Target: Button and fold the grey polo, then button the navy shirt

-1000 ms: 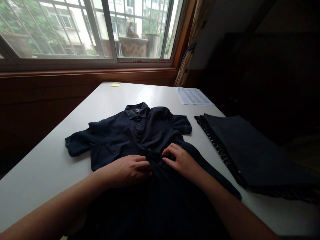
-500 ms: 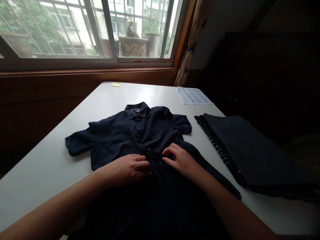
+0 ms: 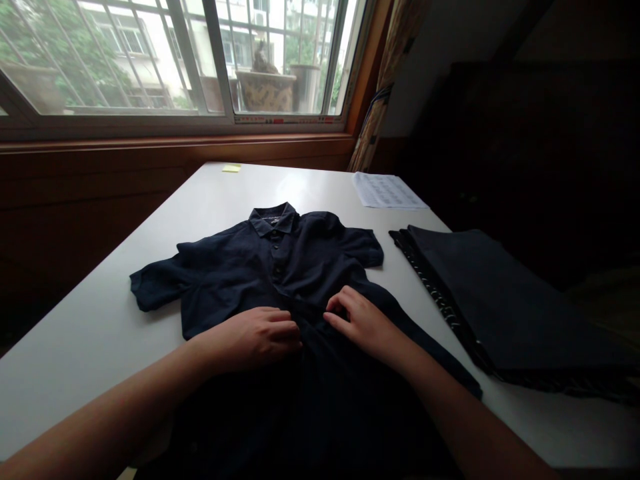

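A dark navy polo shirt (image 3: 225, 273) lies face up on the white table (image 3: 90, 320), collar toward the window and short sleeves spread. My left hand (image 3: 255, 337) rests on the shirt's middle with its fingers curled and pinching the fabric at the button placket. My right hand (image 3: 363, 323) is just to the right of it, fingers bent and also pinching the cloth. Both hands meet at a raised fold near the lower end of the placket.
A stack of dark folded garments (image 3: 505, 300) lies on the right of the table. A printed sheet of paper (image 3: 385, 192) sits at the back right and a yellow sticky note (image 3: 231, 169) at the far edge. A window runs behind the table.
The raised fold of cloth between my hands has flattened a little. Both hands stay almost in place.
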Action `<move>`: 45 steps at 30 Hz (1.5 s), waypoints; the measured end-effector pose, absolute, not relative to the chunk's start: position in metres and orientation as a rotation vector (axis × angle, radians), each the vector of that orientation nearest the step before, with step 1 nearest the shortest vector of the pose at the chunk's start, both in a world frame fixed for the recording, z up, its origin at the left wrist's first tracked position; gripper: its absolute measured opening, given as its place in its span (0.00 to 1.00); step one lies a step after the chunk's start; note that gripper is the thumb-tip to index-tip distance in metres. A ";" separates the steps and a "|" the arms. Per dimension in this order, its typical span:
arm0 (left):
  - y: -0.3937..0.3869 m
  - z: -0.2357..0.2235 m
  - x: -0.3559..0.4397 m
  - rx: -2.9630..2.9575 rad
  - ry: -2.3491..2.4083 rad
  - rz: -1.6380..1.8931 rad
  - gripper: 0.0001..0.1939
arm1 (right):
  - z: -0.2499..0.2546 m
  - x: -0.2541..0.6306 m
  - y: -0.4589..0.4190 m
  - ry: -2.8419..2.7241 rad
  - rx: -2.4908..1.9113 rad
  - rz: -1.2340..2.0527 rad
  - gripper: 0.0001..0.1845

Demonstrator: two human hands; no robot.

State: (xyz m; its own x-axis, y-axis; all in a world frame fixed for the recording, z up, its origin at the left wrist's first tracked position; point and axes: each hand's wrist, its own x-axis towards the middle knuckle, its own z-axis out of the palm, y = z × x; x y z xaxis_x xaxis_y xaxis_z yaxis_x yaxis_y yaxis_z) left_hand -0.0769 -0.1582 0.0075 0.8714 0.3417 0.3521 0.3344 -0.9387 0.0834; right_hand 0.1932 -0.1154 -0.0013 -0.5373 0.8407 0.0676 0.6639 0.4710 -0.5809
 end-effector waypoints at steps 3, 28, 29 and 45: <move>-0.158 0.006 -0.078 3.038 0.541 0.574 0.05 | -0.001 0.193 -0.116 -2.384 -1.308 0.677 0.06; -0.166 0.016 -0.076 2.951 0.696 0.706 0.09 | -0.002 0.187 -0.116 -2.348 -1.224 0.764 0.03; -0.166 0.017 -0.076 2.949 0.693 0.700 0.09 | -0.003 0.187 -0.116 -2.344 -1.220 0.768 0.03; -0.165 0.006 -0.078 3.028 0.675 0.743 0.07 | 0.034 0.184 -0.130 -2.328 -1.141 0.746 0.04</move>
State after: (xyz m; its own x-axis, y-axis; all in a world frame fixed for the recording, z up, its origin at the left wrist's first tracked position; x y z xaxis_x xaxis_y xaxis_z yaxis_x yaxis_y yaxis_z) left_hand -0.0775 -0.1653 0.0064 0.8018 0.3904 0.4524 0.4129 -0.9092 0.0528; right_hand 0.1843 -0.1303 0.0337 -0.5624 0.8136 0.1479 0.5759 0.5137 -0.6359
